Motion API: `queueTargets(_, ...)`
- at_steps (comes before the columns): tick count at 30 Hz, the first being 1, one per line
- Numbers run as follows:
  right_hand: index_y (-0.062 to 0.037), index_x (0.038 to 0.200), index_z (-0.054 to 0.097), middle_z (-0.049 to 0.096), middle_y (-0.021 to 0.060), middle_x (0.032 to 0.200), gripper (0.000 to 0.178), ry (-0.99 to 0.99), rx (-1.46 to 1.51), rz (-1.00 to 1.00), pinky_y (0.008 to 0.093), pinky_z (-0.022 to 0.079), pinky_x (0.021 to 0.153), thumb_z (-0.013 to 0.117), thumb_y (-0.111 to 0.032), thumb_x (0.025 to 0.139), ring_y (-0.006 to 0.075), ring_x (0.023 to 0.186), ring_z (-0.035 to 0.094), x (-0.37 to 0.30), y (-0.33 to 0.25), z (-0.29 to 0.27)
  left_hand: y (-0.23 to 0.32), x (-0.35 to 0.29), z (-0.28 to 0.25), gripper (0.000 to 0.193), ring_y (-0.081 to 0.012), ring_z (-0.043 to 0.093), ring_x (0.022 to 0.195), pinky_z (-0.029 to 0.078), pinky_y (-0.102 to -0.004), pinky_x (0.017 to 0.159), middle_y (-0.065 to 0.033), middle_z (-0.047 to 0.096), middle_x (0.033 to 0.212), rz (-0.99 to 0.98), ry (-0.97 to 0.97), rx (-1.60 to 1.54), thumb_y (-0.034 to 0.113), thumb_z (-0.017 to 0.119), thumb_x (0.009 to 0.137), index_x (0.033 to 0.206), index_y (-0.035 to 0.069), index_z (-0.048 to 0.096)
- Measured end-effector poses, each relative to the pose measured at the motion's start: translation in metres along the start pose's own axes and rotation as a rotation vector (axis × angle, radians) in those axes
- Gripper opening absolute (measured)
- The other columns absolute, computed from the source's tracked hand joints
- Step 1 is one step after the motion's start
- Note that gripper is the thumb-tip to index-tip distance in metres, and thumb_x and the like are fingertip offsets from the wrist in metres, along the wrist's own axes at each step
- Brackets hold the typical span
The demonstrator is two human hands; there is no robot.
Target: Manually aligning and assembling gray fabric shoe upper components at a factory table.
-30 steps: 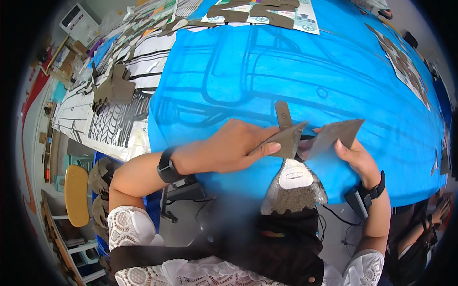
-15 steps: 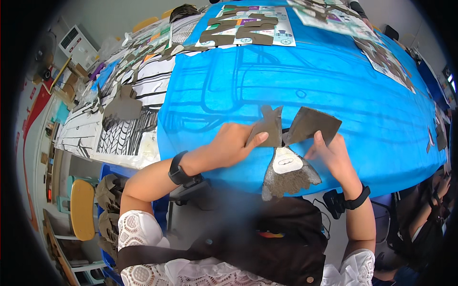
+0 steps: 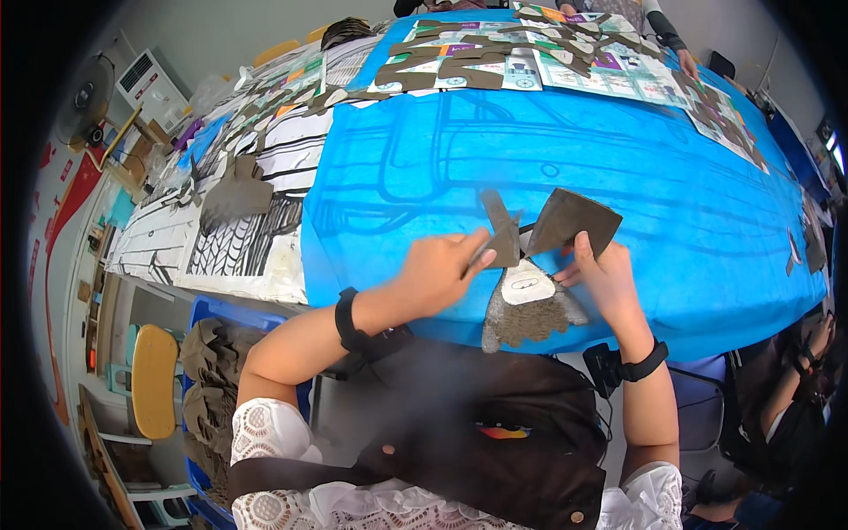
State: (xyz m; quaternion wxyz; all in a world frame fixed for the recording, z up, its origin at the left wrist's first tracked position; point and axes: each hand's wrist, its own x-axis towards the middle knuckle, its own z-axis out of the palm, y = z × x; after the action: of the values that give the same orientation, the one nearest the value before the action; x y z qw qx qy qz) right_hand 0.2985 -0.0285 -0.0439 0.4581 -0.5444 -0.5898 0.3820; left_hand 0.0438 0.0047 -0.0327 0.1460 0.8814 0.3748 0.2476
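Observation:
My left hand (image 3: pixel 446 272) pinches a narrow, upright dark grey-brown fabric flap (image 3: pixel 503 237) between thumb and fingers. In my right hand (image 3: pixel 604 278) is a broader, squarish fabric panel (image 3: pixel 574 221) of the same colour, thumb on its face. A thin dark link shows between flap and panel. Below them hangs a fan-shaped grey piece (image 3: pixel 534 322) with a ragged lower edge and a white patch (image 3: pixel 528 284) on it; it appears joined to them, though the join is hard to make out. All this is held above the near edge of the blue table cover (image 3: pixel 424 199).
Cut grey-brown pieces (image 3: pixel 238 194) lie on a white, black-marked cover at left. Printed sheets (image 3: pixel 609 79) bear more pieces at the far side, near another person's hand (image 3: pixel 687 64). A blue crate (image 3: pixel 212 309) of pieces stands lower left, beside a yellow chair (image 3: pixel 154 382).
The flap in my left hand has turned more edge-on and looks narrower. Both hands have shifted slightly, and the view has tilted so more of the far table shows.

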Motion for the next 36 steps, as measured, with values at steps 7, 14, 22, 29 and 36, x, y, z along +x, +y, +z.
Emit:
queueTargets(7, 0.0088, 0.103, 0.059, 0.062, 0.0111, 0.080, 0.053, -0.141, 0.114, -0.034, 0.0289, 0.055, 0.055, 0.046, -0.042, 0.101, 0.0182, 0.067, 0.068, 0.000, 0.006, -0.012, -0.034, 0.005, 0.008, 0.064, -0.0378, 0.055, 0.059, 0.042, -0.0463, 0.058, -0.0192, 0.055, 0.060, -0.127, -0.081, -0.188, 0.056, 0.043, 0.097, 0.078, -0.002, 0.063)
queueTargets(14, 0.0001, 0.109, 0.062, 0.063, 0.0111, 0.100, 0.041, -0.278, -0.076, -0.301, 0.0331, 0.054, 0.073, 0.052, -0.038, 0.099, 0.0187, 0.085, 0.064, 0.018, 0.000, -0.021, -0.049, 0.012, 0.010, 0.070, -0.0354, 0.060, 0.067, 0.046, -0.0442, 0.064, -0.0221, 0.061, 0.069, -0.140, -0.155, -0.301, 0.061, 0.044, 0.095, 0.087, -0.005, 0.066)
queueTargets(22, -0.0007, 0.127, 0.053, 0.059, 0.0128, 0.132, 0.046, -0.710, 0.233, -0.214, 0.0374, 0.036, 0.105, 0.064, -0.030, 0.093, 0.0255, 0.125, 0.051, 0.044, 0.007, -0.027, -0.034, 0.017, -0.002, 0.063, -0.0306, 0.063, 0.078, 0.050, -0.0395, 0.072, -0.0212, 0.067, 0.084, -0.161, -0.185, -0.495, 0.056, 0.047, 0.096, 0.103, -0.004, 0.065)
queueTargets(29, -0.0118, 0.086, 0.042, 0.062, 0.0165, 0.126, 0.029, -0.736, 0.232, -0.126, 0.0362, 0.039, 0.102, 0.070, -0.016, 0.079, 0.0253, 0.124, 0.053, 0.055, -0.005, -0.023, -0.047, 0.021, -0.004, 0.056, -0.0083, 0.047, 0.052, 0.039, -0.0241, 0.045, -0.0056, 0.056, 0.084, -0.313, -0.334, -0.648, 0.048, 0.056, 0.095, 0.126, 0.001, 0.052)
queueTargets(36, -0.0077, 0.087, 0.048, 0.062, 0.0090, 0.101, 0.029, -0.658, 0.047, -0.322, 0.0356, 0.045, 0.093, 0.069, -0.024, 0.077, 0.0213, 0.102, 0.058, 0.062, -0.005, -0.014, -0.056, 0.026, 0.004, 0.053, -0.0076, 0.047, 0.051, 0.038, -0.0228, 0.044, -0.0048, 0.054, 0.081, -0.263, -0.352, -0.736, 0.046, 0.057, 0.095, 0.124, 0.002, 0.052)
